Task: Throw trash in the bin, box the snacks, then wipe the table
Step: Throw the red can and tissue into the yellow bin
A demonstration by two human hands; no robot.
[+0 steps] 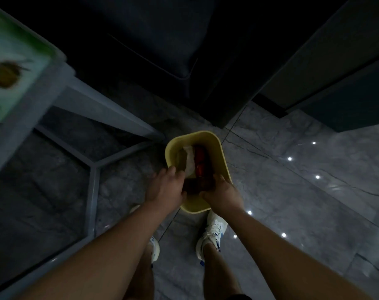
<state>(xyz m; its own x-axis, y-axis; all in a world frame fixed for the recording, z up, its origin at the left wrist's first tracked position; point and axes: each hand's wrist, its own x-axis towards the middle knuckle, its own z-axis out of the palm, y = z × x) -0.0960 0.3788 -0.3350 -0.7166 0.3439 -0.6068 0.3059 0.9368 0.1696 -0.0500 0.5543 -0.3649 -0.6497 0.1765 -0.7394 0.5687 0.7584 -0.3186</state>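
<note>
Both hands, left (165, 187) and right (222, 192), reach into the yellow bin (224, 161); each grip's state I cannot tell.

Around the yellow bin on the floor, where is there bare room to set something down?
Bare tile lies right of the yellow bin, out toward the dark cabinet. It is crowded near the rim: left hand and right hand hang over it, shoes stand behind, and the table frame closes the left.
</note>
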